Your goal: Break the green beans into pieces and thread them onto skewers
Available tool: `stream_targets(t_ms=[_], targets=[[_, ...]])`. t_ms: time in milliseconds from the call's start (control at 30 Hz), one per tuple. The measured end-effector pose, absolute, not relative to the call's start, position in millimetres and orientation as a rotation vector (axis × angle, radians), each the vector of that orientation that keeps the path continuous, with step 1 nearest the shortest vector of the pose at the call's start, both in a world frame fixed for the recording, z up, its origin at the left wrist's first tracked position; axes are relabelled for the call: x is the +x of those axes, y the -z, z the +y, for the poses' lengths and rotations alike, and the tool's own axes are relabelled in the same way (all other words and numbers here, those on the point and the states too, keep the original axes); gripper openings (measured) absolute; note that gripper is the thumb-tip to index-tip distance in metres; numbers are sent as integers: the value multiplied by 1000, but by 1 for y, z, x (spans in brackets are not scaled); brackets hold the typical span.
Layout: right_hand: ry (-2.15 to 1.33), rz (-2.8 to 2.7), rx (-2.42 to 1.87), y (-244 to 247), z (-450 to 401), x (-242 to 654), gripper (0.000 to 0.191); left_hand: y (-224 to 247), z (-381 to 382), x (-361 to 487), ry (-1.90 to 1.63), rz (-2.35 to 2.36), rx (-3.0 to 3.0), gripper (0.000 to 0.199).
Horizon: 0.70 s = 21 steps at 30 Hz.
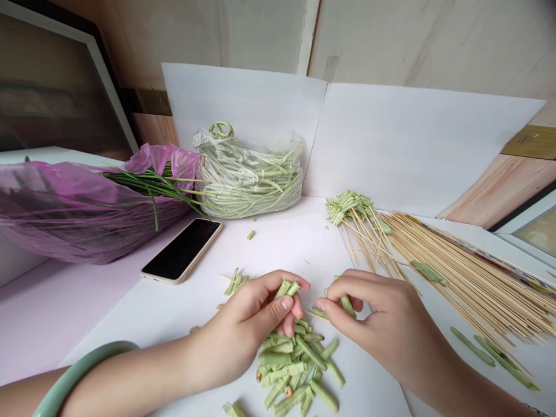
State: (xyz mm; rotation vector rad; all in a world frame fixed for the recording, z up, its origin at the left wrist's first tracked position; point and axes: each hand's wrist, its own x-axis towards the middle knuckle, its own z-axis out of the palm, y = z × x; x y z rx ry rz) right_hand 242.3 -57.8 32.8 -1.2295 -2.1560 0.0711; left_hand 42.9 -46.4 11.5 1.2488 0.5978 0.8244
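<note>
My left hand [260, 313] is closed around a few short cut pieces of long bean [287, 289], their ends poking up between thumb and fingers. To its right, my right hand [373, 313] is curled with thumb and forefinger together, and a green bean piece [347, 306] shows among its fingers. A thin curl, perhaps a bean string, shows by those fingertips. Below both hands lies a loose pile of cut bean pieces [299, 370]. A smaller cluster of bean pieces [237, 282] with a thin stick end lies behind my left hand.
Many bamboo skewers [469, 272] lie at the right, beside several skewers bearing bean pieces [351, 205]. At the back stand a clear bag of long beans [252, 179] and a purple bag [87, 214] with green stalks. A phone [182, 250] lies at the left.
</note>
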Motion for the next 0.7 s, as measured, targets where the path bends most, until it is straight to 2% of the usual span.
stream_targets(t_ms=[233, 467, 700], targets=[[-132, -2128, -1155, -41, -64, 240, 11, -12, -48, 44, -743, 633, 1315, 28], [44, -2142, -1028, -37, -69, 229, 14, -18, -54, 44, -668, 640, 1380, 27], [256, -2184, -1019, -29, -68, 222, 27, -21, -54, 43, -633, 688, 1425, 35]])
